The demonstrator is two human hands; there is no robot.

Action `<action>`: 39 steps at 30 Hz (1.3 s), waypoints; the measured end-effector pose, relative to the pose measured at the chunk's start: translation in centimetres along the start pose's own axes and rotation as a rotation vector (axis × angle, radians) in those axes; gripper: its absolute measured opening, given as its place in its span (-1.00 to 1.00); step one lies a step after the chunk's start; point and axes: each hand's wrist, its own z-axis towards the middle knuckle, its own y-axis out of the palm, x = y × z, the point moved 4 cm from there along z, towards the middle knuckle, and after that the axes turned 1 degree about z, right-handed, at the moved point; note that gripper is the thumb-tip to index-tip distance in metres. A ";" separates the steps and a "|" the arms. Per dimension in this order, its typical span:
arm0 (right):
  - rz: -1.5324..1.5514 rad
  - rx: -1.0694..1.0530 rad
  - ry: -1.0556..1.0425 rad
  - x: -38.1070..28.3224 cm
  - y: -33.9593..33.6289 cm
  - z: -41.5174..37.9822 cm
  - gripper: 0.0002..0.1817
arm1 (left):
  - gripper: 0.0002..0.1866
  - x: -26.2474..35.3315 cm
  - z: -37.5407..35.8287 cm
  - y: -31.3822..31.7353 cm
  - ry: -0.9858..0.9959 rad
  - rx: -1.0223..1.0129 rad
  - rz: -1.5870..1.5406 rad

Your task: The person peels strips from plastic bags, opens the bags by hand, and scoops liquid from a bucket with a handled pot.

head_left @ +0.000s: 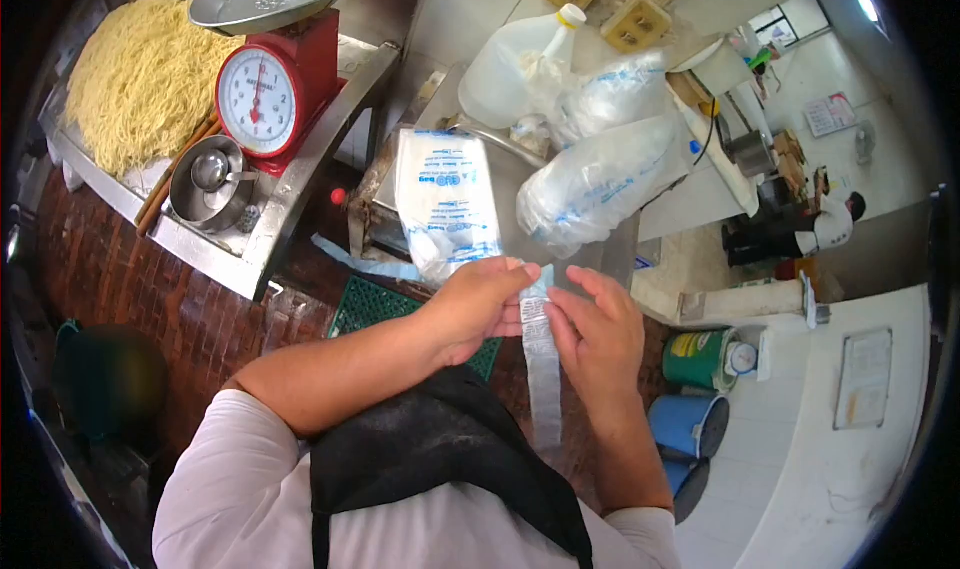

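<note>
A narrow pale strip [542,369] with small print near its top hangs down between my two hands. My left hand [482,304] pinches the strip's upper end between thumb and fingers. On the other side, my right hand [600,334] touches the strip's edge with its thumb and fingertips, its index finger raised. Just beyond my hands lies a white plastic pack [447,199] with blue print, on the metal table. Clear plastic bags [600,179] with blue print are bundled to its right.
At the left, a metal table [215,259] holds yellow noodles [150,79], a red scale [262,99] and a metal pot [208,184]. A translucent jug [515,64] stands behind the bags. A green crate [375,314] lies on the floor. Another person [825,224] is at the far right.
</note>
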 end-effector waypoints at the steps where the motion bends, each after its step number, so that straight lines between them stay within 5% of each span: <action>1: -0.003 0.003 -0.001 0.0 0.0 0.1 -0.74 | -0.73 0.0 0.0 0.1 0.004 -0.003 0.000; 14: 0.003 -0.035 0.019 0.3 -0.2 0.5 -0.82 | -0.69 -1.0 1.1 0.0 -0.130 -0.179 -0.108; 29: 0.079 0.059 0.064 1.0 -0.8 0.6 -0.78 | -0.75 0.7 1.7 1.0 0.006 -0.102 0.032; 39: -0.036 -0.065 0.047 1.3 -1.3 0.6 -0.75 | -0.83 -0.3 2.2 0.9 -0.029 -0.049 0.013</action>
